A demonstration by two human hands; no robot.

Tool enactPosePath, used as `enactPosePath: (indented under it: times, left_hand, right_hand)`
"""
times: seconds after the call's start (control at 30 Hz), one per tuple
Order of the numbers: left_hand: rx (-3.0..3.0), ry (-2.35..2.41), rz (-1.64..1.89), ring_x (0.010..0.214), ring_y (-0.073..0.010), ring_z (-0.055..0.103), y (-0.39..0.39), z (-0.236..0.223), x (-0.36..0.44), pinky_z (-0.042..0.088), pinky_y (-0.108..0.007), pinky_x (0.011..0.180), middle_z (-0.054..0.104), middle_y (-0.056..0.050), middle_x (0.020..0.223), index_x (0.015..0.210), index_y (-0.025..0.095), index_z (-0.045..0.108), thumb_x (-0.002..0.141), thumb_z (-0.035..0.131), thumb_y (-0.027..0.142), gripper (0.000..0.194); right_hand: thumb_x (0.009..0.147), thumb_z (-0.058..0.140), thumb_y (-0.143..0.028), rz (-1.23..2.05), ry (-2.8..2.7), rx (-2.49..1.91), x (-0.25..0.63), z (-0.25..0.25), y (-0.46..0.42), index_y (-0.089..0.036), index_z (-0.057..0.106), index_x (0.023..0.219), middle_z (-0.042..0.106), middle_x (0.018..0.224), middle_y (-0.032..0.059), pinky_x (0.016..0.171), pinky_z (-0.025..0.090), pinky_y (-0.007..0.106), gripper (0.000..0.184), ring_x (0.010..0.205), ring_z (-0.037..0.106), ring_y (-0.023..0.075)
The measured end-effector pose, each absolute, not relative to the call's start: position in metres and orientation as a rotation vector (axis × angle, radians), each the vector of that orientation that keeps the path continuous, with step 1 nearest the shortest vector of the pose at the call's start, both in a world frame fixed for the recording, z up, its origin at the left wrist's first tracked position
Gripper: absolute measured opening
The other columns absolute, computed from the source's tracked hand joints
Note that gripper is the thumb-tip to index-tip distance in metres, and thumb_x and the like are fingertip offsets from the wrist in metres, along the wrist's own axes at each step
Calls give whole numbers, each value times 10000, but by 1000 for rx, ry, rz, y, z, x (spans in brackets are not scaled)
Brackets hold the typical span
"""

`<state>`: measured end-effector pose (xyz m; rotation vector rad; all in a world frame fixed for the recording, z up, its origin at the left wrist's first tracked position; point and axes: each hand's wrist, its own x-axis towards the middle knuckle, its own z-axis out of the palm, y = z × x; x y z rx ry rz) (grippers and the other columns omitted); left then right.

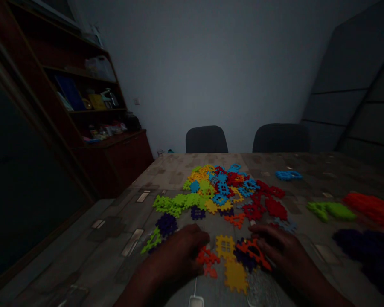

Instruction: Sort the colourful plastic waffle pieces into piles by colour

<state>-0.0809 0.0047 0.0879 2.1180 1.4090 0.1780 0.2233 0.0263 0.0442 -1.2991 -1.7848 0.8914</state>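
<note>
Left hand curled, grip unclear, touching orange-red plastic lattice block | right hand spread, grip unclear, on red plastic lattice block | patterned counter

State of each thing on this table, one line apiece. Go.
left hand: curled, against orange interlocking pieces
right hand: resting on joined red-orange pieces
yellow pieces: lying flat, unheld
green pieces: linked in a chain
mixed-colour pile: loose heap
blue pieces: linked, apart from the pile
red-orange stack: packed in a long row

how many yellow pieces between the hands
2: a yellow plastic lattice piece, and a second just nearer the person, both between left hand and right hand; more may be hidden.
</note>
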Motion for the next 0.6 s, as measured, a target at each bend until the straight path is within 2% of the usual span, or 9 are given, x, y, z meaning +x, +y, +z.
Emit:
enactPosePath:
  times: [0.13,0.23,0.43,0.6]
  left_hand:
    - [2180,1392,195,965,-225,610,5,84,-74,432,-304,761,628,-30,1074,938,225,642,729,657,78,255]
    - [2196,1379,222,970,-218,614,5,81,-74,430,-300,768,631,-21,1077,949,230,644,720,639,57,287]
    - [2206,1362,311,968,-211,654,7,80,-76,468,-294,823,688,-34,1077,1020,223,679,799,564,26,317]
    - [2172,1400,333,862,-198,671,11,81,-72,449,-270,714,713,-42,992,920,201,678,884,577,93,153]
  right_hand:
    - [842,645,-520,842,-1793,-1316,224,44,26,-260,832,1023,830,994,117,787,631,386,367,900,786,302]
    - [852,650,-536,813,-1780,-1325,228,38,29,-268,834,1035,831,1029,117,800,634,383,373,932,787,308]
    - [860,643,-573,801,-1740,-1326,234,32,33,-273,842,1035,834,1048,110,829,632,399,400,955,783,315]
    - [869,621,-543,813,-1789,-1317,232,38,30,-272,837,1041,830,1066,113,843,631,423,387,974,781,318]
